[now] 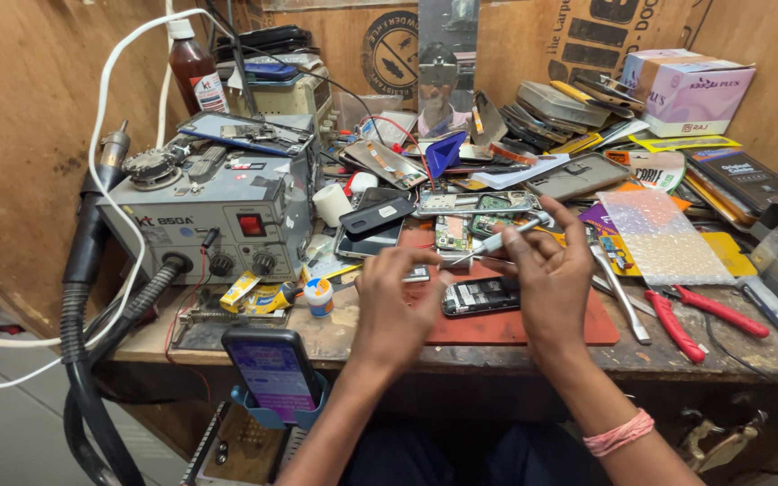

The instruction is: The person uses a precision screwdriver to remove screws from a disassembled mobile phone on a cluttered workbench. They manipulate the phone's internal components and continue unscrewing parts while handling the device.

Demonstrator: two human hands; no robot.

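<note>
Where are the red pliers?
In the head view, the red-handled pliers lie on the workbench at the right, just past the person's right hand, below the sheet of bubble wrap and beside the metal tweezers.

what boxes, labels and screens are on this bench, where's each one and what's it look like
Pink and white carton: back right, atop the pile, rectangular.
Brown bottle: back left, white label with red and blue.
Lit phone screen: front left in a blue stand, purple and white.
Cardboard sheet: back wall, round black stamp.
Bubble-wrap pouch: right of the right hand, clear.
</note>
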